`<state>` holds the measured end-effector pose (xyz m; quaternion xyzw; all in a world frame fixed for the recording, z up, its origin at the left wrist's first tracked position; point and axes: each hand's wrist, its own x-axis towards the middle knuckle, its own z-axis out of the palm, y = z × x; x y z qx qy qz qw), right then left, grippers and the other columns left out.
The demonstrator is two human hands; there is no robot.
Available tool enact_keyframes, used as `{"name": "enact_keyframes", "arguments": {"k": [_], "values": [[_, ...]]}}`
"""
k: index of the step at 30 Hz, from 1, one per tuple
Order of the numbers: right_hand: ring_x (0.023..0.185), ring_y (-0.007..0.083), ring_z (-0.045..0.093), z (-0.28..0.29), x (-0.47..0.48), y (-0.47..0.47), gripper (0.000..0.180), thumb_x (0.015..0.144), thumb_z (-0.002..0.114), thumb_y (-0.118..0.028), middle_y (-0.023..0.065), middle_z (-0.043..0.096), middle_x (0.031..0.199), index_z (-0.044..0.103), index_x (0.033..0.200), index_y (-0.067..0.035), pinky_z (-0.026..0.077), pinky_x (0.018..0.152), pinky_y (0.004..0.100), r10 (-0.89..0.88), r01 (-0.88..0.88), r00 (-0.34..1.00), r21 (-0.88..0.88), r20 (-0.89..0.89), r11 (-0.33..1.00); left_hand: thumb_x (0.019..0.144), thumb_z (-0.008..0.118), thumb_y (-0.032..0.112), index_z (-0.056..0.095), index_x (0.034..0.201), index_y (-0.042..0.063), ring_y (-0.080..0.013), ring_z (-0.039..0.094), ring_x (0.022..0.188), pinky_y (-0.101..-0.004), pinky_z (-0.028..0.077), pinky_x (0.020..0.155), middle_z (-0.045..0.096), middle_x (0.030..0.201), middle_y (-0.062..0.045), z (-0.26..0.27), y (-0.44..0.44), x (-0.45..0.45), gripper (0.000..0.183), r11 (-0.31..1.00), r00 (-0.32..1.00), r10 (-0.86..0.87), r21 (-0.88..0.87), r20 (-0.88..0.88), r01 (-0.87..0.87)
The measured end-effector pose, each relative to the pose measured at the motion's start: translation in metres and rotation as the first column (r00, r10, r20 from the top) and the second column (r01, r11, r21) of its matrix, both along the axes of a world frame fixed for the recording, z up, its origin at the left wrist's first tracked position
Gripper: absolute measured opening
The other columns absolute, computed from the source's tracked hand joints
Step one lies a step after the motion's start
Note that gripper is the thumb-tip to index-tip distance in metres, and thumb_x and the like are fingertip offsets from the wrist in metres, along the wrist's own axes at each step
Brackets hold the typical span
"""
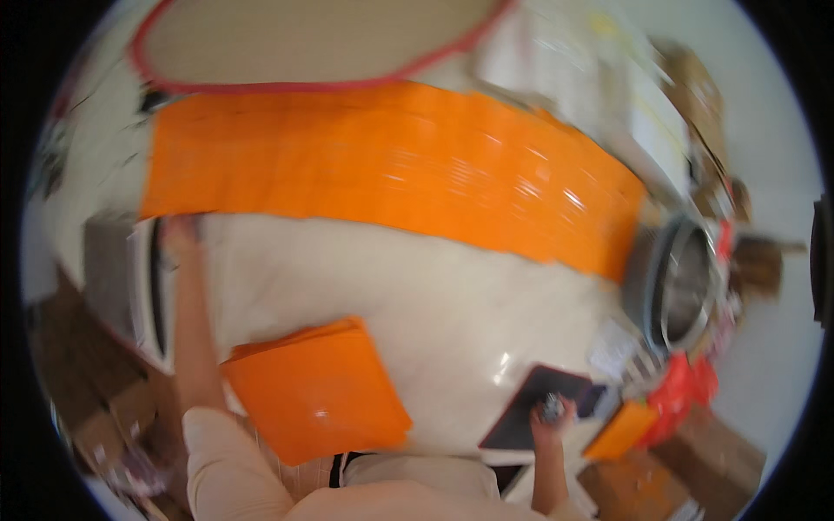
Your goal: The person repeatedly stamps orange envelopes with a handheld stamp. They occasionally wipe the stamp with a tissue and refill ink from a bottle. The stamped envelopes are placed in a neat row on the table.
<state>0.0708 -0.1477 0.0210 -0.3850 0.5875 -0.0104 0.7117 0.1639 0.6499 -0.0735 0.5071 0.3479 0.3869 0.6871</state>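
Note:
Both arms reach over a pale table (pixel 391 293). My left hand (pixel 180 234) is at the far left, by the lower left corner of a long row of overlapping orange sheets (pixel 365 156); it is blurred, and its fingers cannot be made out. Close beside it is a white-framed device (pixel 140 286) with a dark curved edge. At the right, my right hand (pixel 552 420) is closed around a small silvery-grey object (pixel 552 407), too blurred to name, over a dark flat mat (pixel 518 410). A stack of orange sheets (pixel 319 391) lies in front of me, between my arms.
A red-rimmed beige panel (pixel 319 42) stands along the back. On the right are a round metal container (pixel 677 286), a red plastic bag (pixel 681 391) and cardboard boxes (pixel 710 436). White wrapped material (pixel 554 52) fills the back right. More cardboard boxes (pixel 124 404) sit at lower left.

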Motion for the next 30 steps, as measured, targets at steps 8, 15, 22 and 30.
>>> {"name": "enact_keyframes", "arguments": {"k": [8, 15, 22, 30], "values": [[0.048, 0.0129, 0.033, 0.017, 0.029, -0.009, 0.019, 0.088, 0.054, -0.03, -0.0005, 0.038, 0.058, 0.052, 0.078, -0.014, 0.026, 0.044, 0.0269, -0.035, -0.074, 0.95, 0.333, 0.31, 0.94, 0.092, 0.054, 0.027, 0.042, 0.13, -0.006, -0.0299, 0.049, 0.117, -0.0393, 0.038, 0.102, 0.049, 0.131, -0.018, 0.085, -0.14, -0.014, 0.052, 0.914, 0.825, 0.297, 0.393, -0.48, -0.1], [0.07, 0.0133, 0.05, 0.013, 0.047, -0.045, 0.013, 0.096, 0.049, -0.026, 0.0029, 0.058, 0.094, 0.049, 0.102, -0.014, 0.04, 0.056, 0.0262, 0.128, -0.181, 0.862, 0.062, 0.49, 0.982, 0.093, 0.053, 0.024, 0.045, 0.124, -0.003, -0.0245, 0.05, 0.112, -0.0332, 0.038, 0.098, 0.05, 0.127, -0.012, 0.127, -0.29, -0.003, 0.042, 0.754, 0.893, 0.013, 0.591, -0.451, 0.288], [0.068, 0.0166, 0.057, 0.016, 0.065, -0.059, 0.039, 0.094, 0.049, -0.013, 0.0133, 0.055, 0.105, 0.027, 0.126, -0.009, 0.047, 0.055, 0.028, 0.514, -0.485, 0.846, -0.197, 0.142, 0.852, 0.093, 0.049, 0.014, 0.043, 0.123, 0.002, -0.0175, 0.045, 0.109, -0.0294, 0.035, 0.096, 0.045, 0.127, -0.006, 0.136, -0.467, 0.012, 0.033, 0.702, 0.782, -0.411, 0.385, -0.468, 0.599], [0.061, 0.0043, 0.05, 0.049, 0.026, -0.142, 0.011, 0.093, 0.051, -0.008, 0.0015, 0.059, 0.08, 0.053, 0.103, -0.003, 0.04, 0.052, 0.0193, 0.547, -0.418, 0.829, -0.518, 0.12, 0.747, 0.092, 0.046, 0.005, 0.046, 0.119, 0.003, -0.0162, 0.047, 0.102, -0.0277, 0.038, 0.09, 0.048, 0.118, -0.007, 0.122, -0.61, -0.013, 0.027, 0.585, 0.61, -0.605, 0.233, -0.512, 0.777]]}}
